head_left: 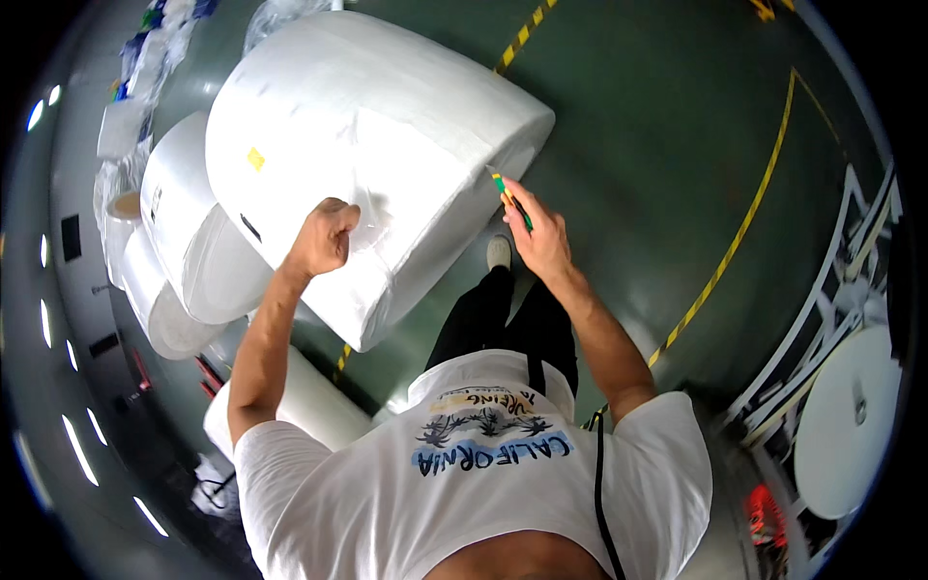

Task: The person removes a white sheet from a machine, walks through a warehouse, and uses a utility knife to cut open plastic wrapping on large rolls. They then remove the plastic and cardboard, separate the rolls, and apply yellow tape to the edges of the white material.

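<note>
A large white roll (309, 106), wrapped in clear plastic, lies in front of me. My left hand (327, 237) is closed in a fist over its near side, gripping the creased plastic wrap (372, 208) that bunches beside the fingers. In my right hand (543, 237) is a green and yellow utility knife (500, 184). Its blade points away from me, with the tip close to the roll's right end edge; whether it touches the wrap I cannot tell. A small yellow label (255, 159) sits on the roll's left part.
More white rolls (174, 213) stand to the left, and another white roll (300, 387) lies beside my left arm. Yellow and black tape (735, 246) marks the green floor (657, 126). At the right is a metal frame (773, 387) with a white disc-shaped roll end (846, 435).
</note>
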`<state>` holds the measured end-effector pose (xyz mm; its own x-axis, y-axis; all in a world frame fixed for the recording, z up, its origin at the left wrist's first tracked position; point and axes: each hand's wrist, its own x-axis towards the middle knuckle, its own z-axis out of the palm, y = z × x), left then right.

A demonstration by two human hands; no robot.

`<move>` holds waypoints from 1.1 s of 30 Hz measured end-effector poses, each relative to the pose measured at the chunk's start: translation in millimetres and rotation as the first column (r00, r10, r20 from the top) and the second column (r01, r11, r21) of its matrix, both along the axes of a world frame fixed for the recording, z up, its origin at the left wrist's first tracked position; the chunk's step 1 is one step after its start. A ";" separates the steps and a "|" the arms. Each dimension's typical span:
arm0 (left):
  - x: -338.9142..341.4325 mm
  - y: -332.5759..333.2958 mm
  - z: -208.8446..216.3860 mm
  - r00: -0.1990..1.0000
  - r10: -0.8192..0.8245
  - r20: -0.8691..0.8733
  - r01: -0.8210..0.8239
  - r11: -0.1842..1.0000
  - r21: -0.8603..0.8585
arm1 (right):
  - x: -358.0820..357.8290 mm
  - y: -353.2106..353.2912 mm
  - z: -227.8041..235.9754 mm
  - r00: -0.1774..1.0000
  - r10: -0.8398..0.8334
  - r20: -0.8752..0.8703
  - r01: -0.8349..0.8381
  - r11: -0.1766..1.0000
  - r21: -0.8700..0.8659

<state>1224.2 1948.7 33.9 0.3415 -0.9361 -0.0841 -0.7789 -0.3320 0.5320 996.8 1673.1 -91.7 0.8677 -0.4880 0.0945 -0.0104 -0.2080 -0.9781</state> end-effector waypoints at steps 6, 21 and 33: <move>-15.0 -1.7 -21.2 0.962 0.274 -0.005 -0.271 0.946 -0.180 | 149.5 -46.9 61.6 0.889 0.449 -0.095 -0.457 0.849 -0.267; -36.7 4.2 -69.8 0.727 0.323 -0.605 -0.670 0.525 -0.525 | 503.9 40.6 84.1 0.449 0.589 -0.672 -0.880 0.422 -0.217; -31.7 69.1 48.3 0.701 0.660 -0.271 -0.702 0.570 -0.426 | 356.0 -52.4 145.9 0.274 0.685 -0.676 -0.914 0.404 0.039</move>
